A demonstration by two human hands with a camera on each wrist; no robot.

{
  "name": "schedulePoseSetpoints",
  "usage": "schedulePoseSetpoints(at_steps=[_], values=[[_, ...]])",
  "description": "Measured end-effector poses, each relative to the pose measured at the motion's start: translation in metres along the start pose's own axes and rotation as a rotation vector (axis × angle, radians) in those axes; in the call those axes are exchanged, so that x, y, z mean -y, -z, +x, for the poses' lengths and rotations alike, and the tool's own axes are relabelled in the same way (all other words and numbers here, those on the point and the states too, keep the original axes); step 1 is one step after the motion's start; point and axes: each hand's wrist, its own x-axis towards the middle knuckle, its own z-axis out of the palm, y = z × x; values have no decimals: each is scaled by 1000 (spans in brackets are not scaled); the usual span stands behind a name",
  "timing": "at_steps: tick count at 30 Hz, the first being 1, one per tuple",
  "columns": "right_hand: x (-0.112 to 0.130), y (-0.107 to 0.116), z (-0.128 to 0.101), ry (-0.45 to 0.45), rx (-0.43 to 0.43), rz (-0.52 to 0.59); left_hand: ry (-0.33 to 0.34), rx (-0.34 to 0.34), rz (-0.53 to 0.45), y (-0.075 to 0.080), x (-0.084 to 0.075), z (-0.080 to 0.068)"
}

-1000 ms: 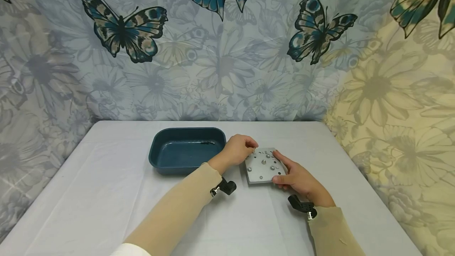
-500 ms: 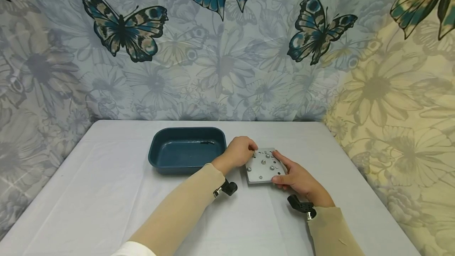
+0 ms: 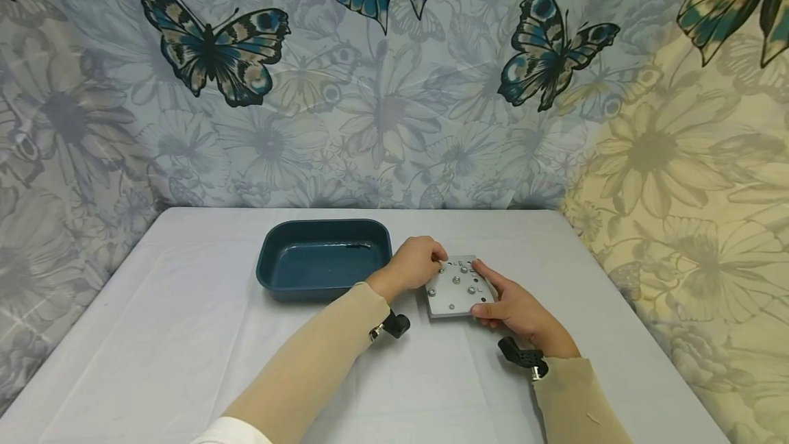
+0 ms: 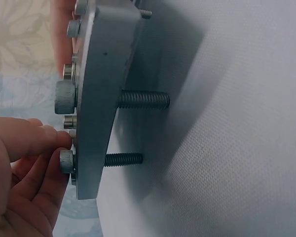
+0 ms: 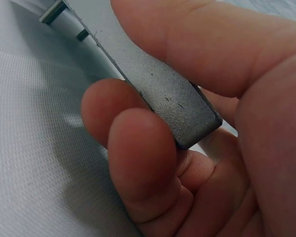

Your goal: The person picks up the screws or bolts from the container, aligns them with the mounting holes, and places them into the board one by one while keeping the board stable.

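Note:
A grey metal plate [image 3: 441, 303] is held raised over the table, with several socket-head screws [image 3: 456, 280] in its top face. My right hand [image 3: 516, 308] grips the plate's right side, thumb on top and fingers curled beneath, as the right wrist view also shows. At the far left corner my left hand [image 3: 414, 264] pinches a small screw [image 4: 72, 134] at the plate's face, its head mostly hidden by the fingertips. Next to those fingers sits a knurled screw head [image 4: 66, 162]. Threaded shanks [image 4: 144, 99] stick out of the plate's underside, above the cloth.
Left of the plate stands a dark blue tray [image 3: 290, 291], with a small dark thin item [image 3: 358, 246] inside near its far right. White cloth covers the table [image 3: 185, 334]. A butterfly-patterned backdrop [image 3: 382, 136] rises behind the table's far edge.
Half a second ago a screw stood tall at the plate's far left corner by my left fingertips; now it sits lower. The right hand and plate have barely moved.

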Motion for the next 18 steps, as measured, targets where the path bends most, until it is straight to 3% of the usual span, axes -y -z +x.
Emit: schedulePoseSetpoints(at_steps=[2, 5, 9, 11, 15, 18], values=[[0, 0, 0, -1, -4, -7, 1, -9, -24, 1, -1, -1], [0, 0, 1, -4, -3, -16, 28, -70, -145, 5, -1, -4], [-2, 0, 2, -7, -4, -29, 145, -197, -392, 27, 4, -14], [-3, 1, 3, -6, -2, -28, 228, -222, -465, 45, 13, -21], [-3, 2, 3, 1, -3, -38, 376, -135, -505, 82, 45, -35], [-3, 2, 4, 2, -1, -38, 425, -44, -502, 100, 73, -45]])
